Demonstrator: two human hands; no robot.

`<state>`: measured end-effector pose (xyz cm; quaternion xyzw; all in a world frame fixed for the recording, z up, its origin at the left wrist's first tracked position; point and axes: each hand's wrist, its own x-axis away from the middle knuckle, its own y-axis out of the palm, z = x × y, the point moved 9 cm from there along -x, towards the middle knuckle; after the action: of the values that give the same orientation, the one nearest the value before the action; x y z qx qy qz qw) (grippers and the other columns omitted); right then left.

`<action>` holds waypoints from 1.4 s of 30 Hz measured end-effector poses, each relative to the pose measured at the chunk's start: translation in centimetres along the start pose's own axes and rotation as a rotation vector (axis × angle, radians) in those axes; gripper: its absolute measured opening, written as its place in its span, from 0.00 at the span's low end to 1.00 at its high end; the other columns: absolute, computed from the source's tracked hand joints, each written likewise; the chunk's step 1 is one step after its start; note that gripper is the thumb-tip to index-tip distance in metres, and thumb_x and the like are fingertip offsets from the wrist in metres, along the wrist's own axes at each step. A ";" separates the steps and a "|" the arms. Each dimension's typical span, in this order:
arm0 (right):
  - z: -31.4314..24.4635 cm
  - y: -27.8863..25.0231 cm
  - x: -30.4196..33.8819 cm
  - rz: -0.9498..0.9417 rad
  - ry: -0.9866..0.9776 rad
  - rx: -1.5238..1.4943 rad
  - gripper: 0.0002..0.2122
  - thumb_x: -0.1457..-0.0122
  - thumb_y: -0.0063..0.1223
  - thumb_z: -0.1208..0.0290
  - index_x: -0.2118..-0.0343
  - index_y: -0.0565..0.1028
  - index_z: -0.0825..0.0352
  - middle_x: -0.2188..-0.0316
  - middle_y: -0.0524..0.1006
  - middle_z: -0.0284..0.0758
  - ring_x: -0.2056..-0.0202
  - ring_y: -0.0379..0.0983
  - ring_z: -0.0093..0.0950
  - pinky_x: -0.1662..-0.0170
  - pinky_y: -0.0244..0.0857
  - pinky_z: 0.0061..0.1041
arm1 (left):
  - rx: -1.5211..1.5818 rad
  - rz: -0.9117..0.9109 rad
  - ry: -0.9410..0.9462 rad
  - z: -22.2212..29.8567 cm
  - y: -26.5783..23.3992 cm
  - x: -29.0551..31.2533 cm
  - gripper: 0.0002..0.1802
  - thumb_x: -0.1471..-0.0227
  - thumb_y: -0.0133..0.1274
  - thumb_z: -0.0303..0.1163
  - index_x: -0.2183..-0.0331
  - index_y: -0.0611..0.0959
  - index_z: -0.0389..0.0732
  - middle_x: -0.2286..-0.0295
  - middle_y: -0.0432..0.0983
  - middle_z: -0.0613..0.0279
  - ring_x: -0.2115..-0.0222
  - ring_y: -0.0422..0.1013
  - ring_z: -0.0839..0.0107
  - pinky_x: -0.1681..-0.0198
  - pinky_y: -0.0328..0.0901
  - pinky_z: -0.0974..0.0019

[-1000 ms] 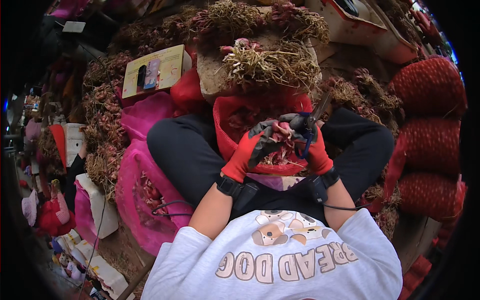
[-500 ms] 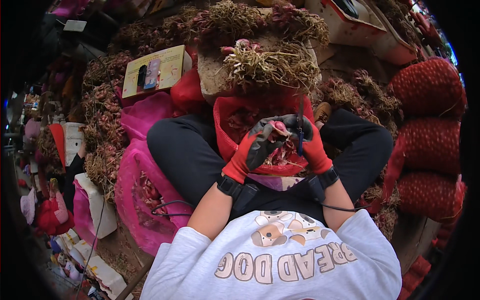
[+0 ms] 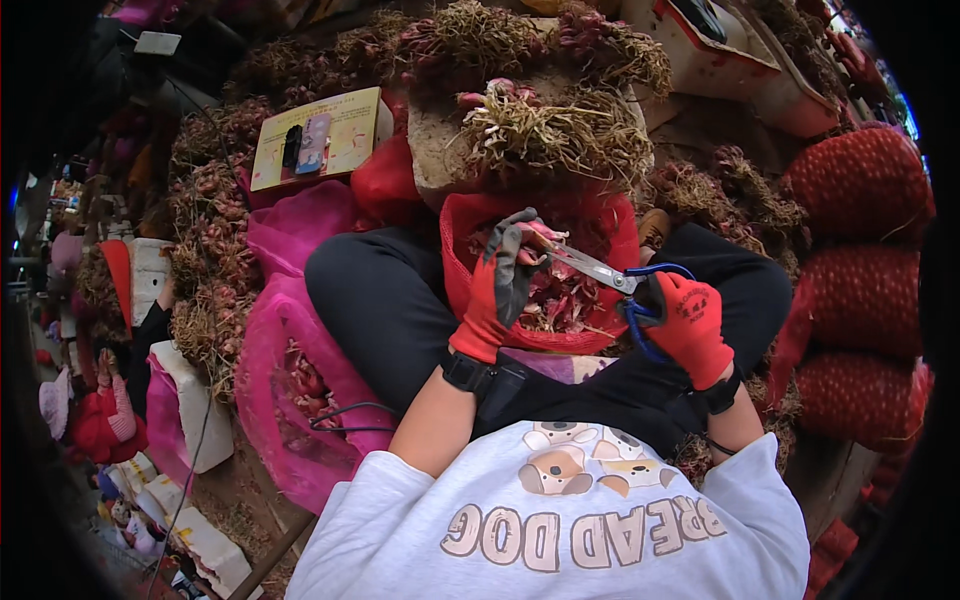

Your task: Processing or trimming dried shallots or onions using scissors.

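My red-and-grey-gloved left hand pinches a pink, papery-skinned shallot bulb above the red mesh bag; from the right, my gloved right hand grips blue-handled steel scissors, tips beside the bulb. Should my pinch slip, the blades could nick my left hand.

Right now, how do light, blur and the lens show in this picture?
Head view: soft light, no hard shadow on the shirt; scissors fairly crisp; bluish glare at the upper right rim; left rim dim, small details unclear; round fisheye image, black corners.
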<state>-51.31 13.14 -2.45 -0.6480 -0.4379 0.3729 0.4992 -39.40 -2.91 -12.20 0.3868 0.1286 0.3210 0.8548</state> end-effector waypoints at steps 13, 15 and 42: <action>0.1 -0.4 -1.6 -0.092 -0.082 0.154 0.21 0.64 0.64 0.63 0.66 0.72 0.65 0.73 0.73 0.35 0.72 0.71 0.37 0.71 0.63 0.34 | -0.170 -0.034 0.015 0.4 0.6 0.3 0.15 0.37 0.38 0.36 0.62 0.74 0.34 0.60 0.71 0.57 0.55 0.66 0.70 0.49 0.60 0.67; 0.0 -0.3 -1.8 -0.115 -0.086 0.158 0.21 0.64 0.64 0.63 0.65 0.72 0.65 0.73 0.73 0.35 0.72 0.71 0.37 0.70 0.63 0.34 | -0.197 -0.042 0.034 0.5 0.8 0.3 0.15 0.37 0.38 0.36 0.64 0.74 0.34 0.61 0.72 0.56 0.54 0.66 0.70 0.48 0.59 0.67; 0.3 3.1 -0.2 -0.171 -0.057 0.162 0.17 0.60 0.62 0.59 0.68 0.70 0.60 0.74 0.73 0.31 0.73 0.73 0.33 0.72 0.64 0.32 | 0.056 0.021 -0.206 -2.5 -0.9 1.3 0.15 0.39 0.43 0.40 0.63 0.75 0.37 0.58 0.71 0.57 0.59 0.69 0.70 0.59 0.67 0.68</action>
<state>-51.09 12.69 -5.49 -0.5551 -0.4739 0.3814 0.5673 -39.20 -1.08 -14.48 0.4428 0.0448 0.2849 0.8489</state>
